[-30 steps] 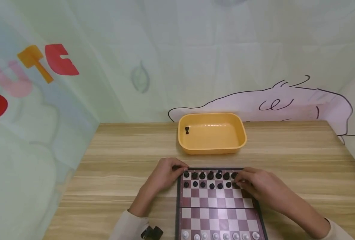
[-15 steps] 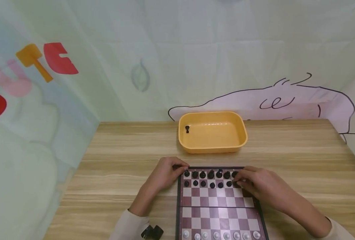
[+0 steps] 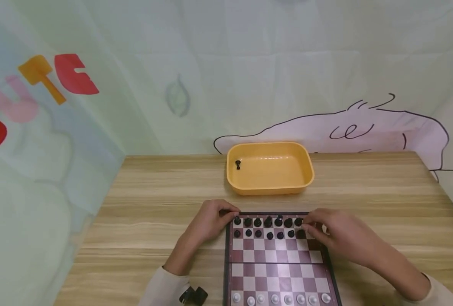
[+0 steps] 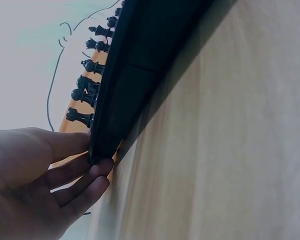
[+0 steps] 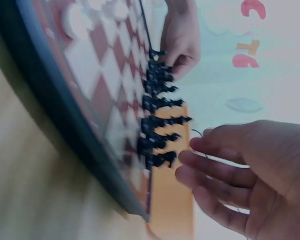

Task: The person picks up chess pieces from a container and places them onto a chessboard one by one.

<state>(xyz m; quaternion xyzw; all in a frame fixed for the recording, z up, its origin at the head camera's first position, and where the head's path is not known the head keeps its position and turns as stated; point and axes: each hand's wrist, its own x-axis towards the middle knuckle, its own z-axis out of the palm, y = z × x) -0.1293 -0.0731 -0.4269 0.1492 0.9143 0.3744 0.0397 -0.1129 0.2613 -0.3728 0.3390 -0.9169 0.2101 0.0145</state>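
A folding magnetic chessboard (image 3: 276,257) lies on the table, with two rows of black chess pieces (image 3: 267,222) along its far side. My left hand (image 3: 209,221) holds the board's far left corner, thumb on top and fingers beneath in the left wrist view, close to a black rook (image 4: 79,116). To the right of the black rows, my right hand (image 3: 343,233) has its fingers loosely bent and nothing between them. Its fingertips are near a black pawn (image 3: 301,234) in the head view. A black knight (image 5: 162,159) stands near those fingers in the right wrist view.
Behind the board is a yellow tub (image 3: 270,191) with one small black chess piece (image 3: 238,164) lying in it. White pawns (image 3: 274,298) line the near part of the board. A printed cloth (image 3: 268,85) hangs behind the wooden table (image 3: 154,182).
My right hand has let go of the black pawn in the front black row and drawn back slightly to the right, its fingers spreading. My left hand stays at the board's corner.
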